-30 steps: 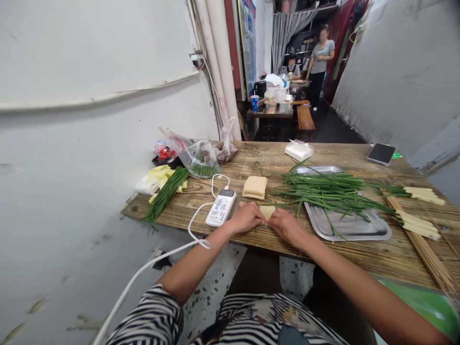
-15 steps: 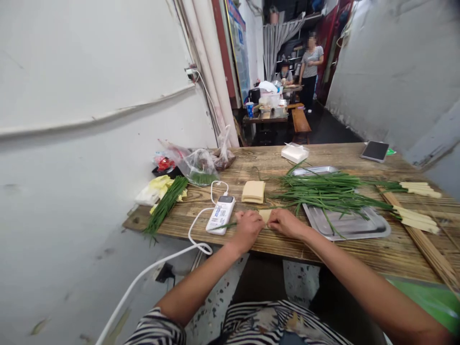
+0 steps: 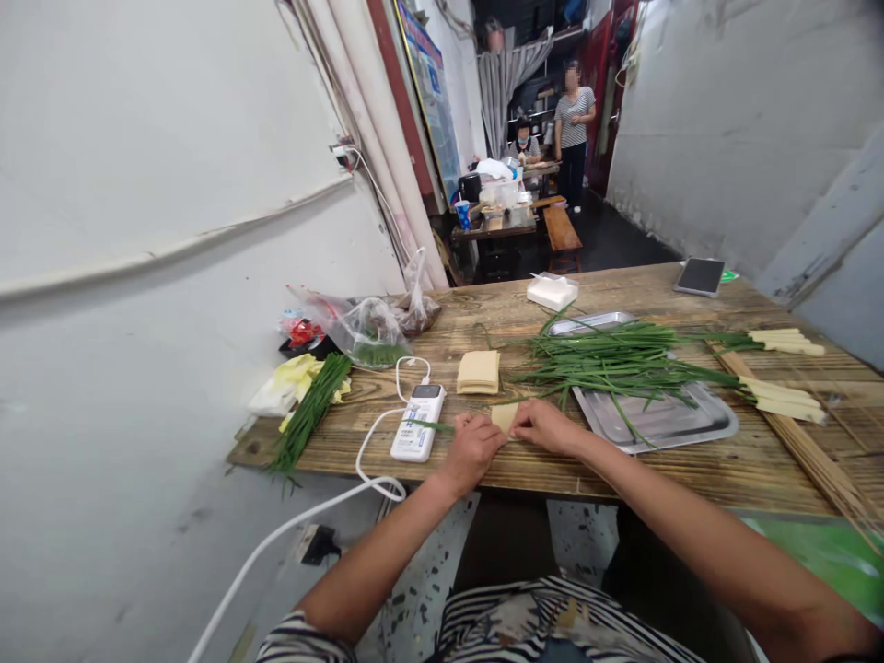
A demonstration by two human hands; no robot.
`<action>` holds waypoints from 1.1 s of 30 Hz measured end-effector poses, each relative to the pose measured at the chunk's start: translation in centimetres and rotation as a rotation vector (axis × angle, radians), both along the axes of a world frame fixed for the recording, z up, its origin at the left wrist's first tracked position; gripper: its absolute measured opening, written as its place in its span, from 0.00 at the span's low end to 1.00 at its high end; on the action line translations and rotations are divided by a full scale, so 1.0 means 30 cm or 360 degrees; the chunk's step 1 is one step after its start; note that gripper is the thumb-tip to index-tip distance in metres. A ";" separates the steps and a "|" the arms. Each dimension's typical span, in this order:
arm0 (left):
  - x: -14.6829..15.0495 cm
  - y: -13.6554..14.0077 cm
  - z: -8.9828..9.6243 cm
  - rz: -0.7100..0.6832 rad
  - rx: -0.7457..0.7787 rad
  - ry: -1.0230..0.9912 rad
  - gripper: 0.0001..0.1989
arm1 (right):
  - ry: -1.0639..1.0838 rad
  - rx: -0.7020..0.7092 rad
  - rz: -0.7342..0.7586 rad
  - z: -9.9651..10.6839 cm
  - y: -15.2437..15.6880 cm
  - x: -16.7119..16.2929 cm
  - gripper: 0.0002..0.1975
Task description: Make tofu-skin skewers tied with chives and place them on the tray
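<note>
A small square sheet of pale yellow tofu skin (image 3: 505, 417) lies at the table's front edge between my hands. My left hand (image 3: 475, 451) is closed at its left side, fingers curled down on it. Green chive stalks (image 3: 432, 424) poke out left of that hand, across a white power bank (image 3: 418, 428). My right hand (image 3: 547, 426) pinches the sheet's right edge. Just behind stands a stack of tofu skin squares (image 3: 478, 372). Loose chives (image 3: 608, 361) are heaped on a metal tray (image 3: 718, 428) to the right. My fingers partly hide the sheet.
Tofu skin rolls (image 3: 780, 401) with chives inside lie at the right, near wooden skewers (image 3: 808, 456). Another chive bunch (image 3: 310, 410) and plastic bags (image 3: 377, 331) sit left. A white cable (image 3: 276, 534) hangs off the front edge. A phone (image 3: 700, 275) lies at the far right.
Both hands stay at the sheet, and more of its surface shows between them. The whole view has shifted a little, with the surroundings appearing further left.
</note>
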State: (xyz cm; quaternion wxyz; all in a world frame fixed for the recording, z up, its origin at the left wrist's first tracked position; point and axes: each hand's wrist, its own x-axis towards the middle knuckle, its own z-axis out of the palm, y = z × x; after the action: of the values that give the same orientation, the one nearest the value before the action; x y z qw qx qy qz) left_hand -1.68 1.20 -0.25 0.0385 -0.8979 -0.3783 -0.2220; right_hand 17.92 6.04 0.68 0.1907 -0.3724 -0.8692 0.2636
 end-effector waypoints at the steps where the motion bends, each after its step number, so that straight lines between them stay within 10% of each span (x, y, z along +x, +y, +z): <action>1: 0.001 0.005 0.007 -0.0012 -0.0028 0.0001 0.14 | -0.0032 0.0122 -0.0025 0.001 -0.023 -0.001 0.06; 8: 0.010 0.041 0.054 0.0001 -0.0283 0.0061 0.13 | -0.0422 0.0832 -0.0098 -0.022 -0.124 -0.012 0.11; 33: -0.004 0.038 0.050 0.0165 -0.0418 -0.0224 0.10 | 0.0069 0.0098 -0.0033 -0.009 -0.015 0.017 0.06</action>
State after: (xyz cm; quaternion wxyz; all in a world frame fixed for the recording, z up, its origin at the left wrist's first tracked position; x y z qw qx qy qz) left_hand -1.80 2.34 1.23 -0.0944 -0.8567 -0.4515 -0.2307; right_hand 18.43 5.59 0.41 0.2236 -0.3696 -0.8686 0.2427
